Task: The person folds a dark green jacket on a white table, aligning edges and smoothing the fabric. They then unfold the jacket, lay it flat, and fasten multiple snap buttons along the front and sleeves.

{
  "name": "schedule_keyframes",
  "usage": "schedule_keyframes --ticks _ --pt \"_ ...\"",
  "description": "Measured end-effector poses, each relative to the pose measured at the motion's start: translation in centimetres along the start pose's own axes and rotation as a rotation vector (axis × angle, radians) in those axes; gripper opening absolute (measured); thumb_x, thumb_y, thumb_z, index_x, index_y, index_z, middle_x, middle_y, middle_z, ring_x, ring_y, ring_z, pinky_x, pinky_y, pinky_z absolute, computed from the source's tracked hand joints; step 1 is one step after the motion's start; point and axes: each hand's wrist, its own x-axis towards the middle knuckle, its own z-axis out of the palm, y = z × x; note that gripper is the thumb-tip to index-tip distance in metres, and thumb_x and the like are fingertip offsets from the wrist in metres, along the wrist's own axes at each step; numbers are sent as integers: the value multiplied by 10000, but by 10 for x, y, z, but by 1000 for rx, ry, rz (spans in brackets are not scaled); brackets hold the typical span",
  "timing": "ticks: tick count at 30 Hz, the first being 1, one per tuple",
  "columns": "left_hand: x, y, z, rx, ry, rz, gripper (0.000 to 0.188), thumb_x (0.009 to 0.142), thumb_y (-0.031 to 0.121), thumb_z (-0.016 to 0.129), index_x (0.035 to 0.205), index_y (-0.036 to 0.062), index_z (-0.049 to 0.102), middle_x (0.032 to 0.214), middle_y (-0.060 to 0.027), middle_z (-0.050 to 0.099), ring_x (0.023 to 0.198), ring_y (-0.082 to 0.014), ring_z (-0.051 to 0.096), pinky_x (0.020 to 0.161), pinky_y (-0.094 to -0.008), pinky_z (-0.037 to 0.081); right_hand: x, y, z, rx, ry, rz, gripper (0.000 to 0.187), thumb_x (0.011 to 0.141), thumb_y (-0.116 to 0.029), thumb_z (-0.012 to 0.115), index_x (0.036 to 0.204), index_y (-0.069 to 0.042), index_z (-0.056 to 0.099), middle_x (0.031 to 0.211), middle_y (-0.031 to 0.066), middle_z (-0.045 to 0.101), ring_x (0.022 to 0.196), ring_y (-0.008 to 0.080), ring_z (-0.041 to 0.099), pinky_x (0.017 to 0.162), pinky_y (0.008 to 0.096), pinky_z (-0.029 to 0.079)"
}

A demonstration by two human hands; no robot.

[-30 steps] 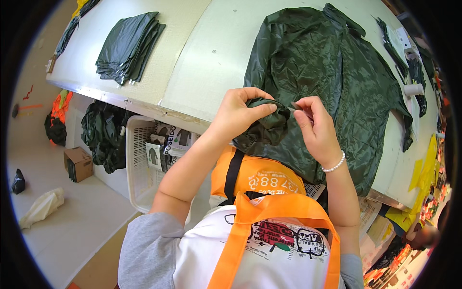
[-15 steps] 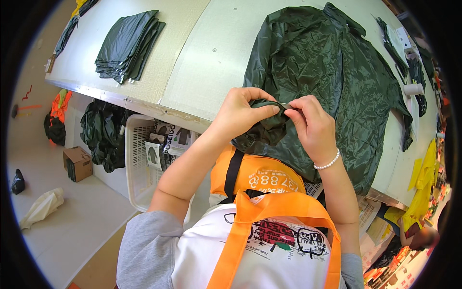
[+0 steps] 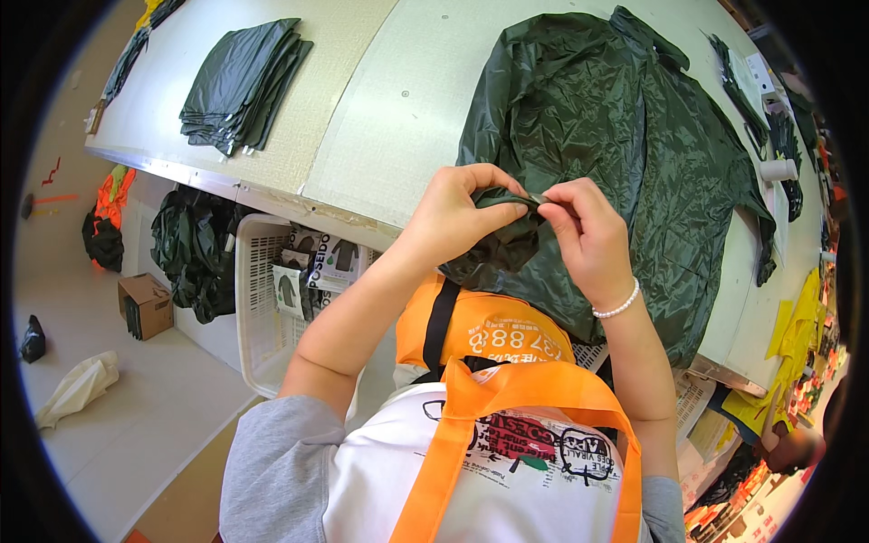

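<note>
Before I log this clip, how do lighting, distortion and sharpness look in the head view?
Head view: even, bright lighting; soft sheen on the dark green raincoat, no harsh glare. Strong fisheye: the table edge bows and a black ring covers the corners. The left hand and right hand, pinching the raincoat's fabric, are sharp; things at the far right rim are squeezed and hard to read.

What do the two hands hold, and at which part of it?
Both the left hand and the right hand pinch the dark green raincoat at its bunched near edge, at the table's front edge.
</note>
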Motion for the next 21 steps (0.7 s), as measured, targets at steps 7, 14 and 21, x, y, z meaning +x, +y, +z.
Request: schedule_keyframes --ticks 7,14,21 --pt "-3 -2 -6 -84 -62 204 204 710 -57 659 907 -2 645 823 -29 622 769 -91 564 691 -217 451 -2 10 7 561 -134 330 125 769 2 709 861 -3 625 786 -25 543 598 19 406 529 192 330" --pt "-14 -11 -10 326 181 517 445 558 169 870 880 30 596 731 -19 530 683 -124 488 635 -249 418 -5 8 17 117 386 -350 258 697 131 624 887 -32 561 782 66 588 532 95 477 451 216 382" --pt "-32 -35 7 340 -158 297 600 606 210 869 1041 23 498 876 -151 606 784 -264 583 745 -336 473 -15 27 27 28 360 35 169 803 64 551 940 -23 505 753 90 579 519 147 478 503 245 400"
